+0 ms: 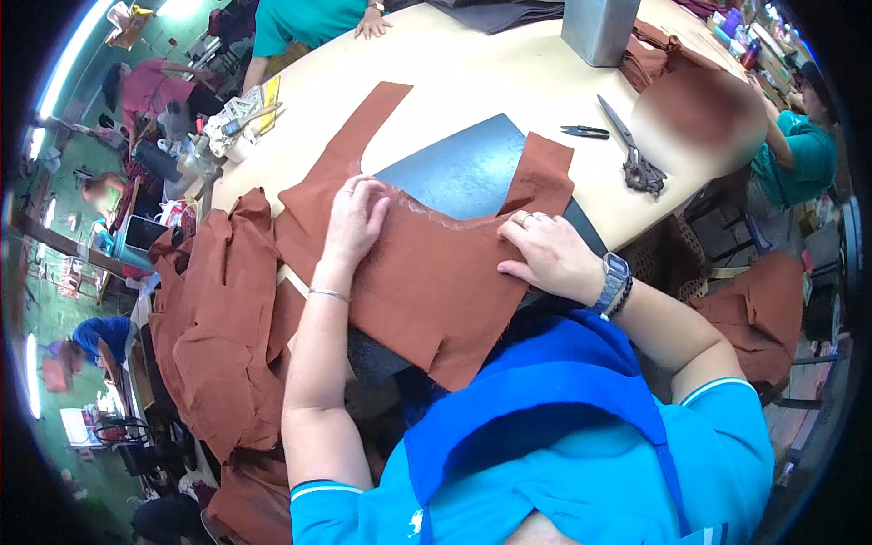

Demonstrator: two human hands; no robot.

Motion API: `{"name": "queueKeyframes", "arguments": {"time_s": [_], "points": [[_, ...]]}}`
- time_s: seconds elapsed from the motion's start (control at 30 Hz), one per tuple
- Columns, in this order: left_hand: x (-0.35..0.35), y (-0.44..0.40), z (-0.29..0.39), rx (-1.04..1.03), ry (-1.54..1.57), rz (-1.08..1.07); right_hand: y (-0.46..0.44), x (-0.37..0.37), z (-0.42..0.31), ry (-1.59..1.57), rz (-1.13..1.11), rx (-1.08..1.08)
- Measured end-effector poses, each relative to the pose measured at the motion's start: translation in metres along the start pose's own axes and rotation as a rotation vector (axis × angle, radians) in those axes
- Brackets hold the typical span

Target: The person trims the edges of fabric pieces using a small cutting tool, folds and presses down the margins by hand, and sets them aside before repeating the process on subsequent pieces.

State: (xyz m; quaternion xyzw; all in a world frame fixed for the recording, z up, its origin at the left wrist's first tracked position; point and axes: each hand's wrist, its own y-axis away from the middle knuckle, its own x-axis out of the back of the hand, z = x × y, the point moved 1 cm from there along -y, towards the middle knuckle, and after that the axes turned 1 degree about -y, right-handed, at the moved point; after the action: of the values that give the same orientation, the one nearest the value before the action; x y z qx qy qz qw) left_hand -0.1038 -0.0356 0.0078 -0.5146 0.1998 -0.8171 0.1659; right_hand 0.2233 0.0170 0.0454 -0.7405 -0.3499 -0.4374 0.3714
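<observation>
A rust-brown garment piece (427,291) with two strap-like ends lies over a dark, shiny board (454,168). Its curved inner edge has a pale, whitish band. My left hand (356,218) rests at the left end of that curve, its fingers bent and closed on the cloth's edge. At the right end of the curve, my right hand (549,254) has curled fingers on the cloth, with the thumb below them on its surface. Fingertips of both hands are partly hidden.
Thread snips (585,132) and large scissors (627,136) lie on the cream table (436,68). A metal container (599,32) stands farther back. More brown cloth (218,327) hangs at left. A brush (245,120) lies among containers. Co-workers' arms (371,23) are around the table.
</observation>
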Motion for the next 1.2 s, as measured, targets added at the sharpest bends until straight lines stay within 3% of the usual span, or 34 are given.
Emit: {"name": "queueKeyframes", "arguments": {"time_s": [0.1,0.2,0.3,0.37,0.43,0.53,0.67,0.87,1.1,1.2], "points": [[0.012,0.027,-0.010,0.099,-0.135,-0.134,0.001,-0.002,0.011,-0.240,0.017,0.002],[0.025,0.046,0.021,0.128,-0.309,-0.221,-0.023,0.007,0.049,-0.172,-0.117,-0.018],[0.048,0.036,0.097,0.289,-0.262,-0.586,-0.068,0.026,0.098,0.253,0.351,-0.030],[0.040,0.045,0.118,0.167,-0.184,-0.517,-0.084,0.042,0.089,0.323,0.592,0.055],[0.023,0.053,0.124,-0.060,-0.161,-0.440,-0.093,0.028,0.085,0.146,0.533,0.123],[-0.014,0.077,0.133,0.074,-0.239,-0.528,-0.081,0.010,0.062,0.021,0.312,0.132],[-0.021,0.080,0.149,0.117,-0.210,-0.404,-0.068,-0.013,0.060,-0.141,0.147,0.233],[-0.031,0.051,0.133,0.230,-0.235,-0.065,-0.059,-0.031,0.064,-0.114,0.121,0.287],[-0.030,0.056,0.127,0.235,0.122,-0.021,-0.056,-0.036,0.072,-0.048,0.137,0.373],[-0.028,0.062,0.128,0.204,0.080,0.011,-0.056,-0.038,0.074,-0.021,0.126,0.387]]}}
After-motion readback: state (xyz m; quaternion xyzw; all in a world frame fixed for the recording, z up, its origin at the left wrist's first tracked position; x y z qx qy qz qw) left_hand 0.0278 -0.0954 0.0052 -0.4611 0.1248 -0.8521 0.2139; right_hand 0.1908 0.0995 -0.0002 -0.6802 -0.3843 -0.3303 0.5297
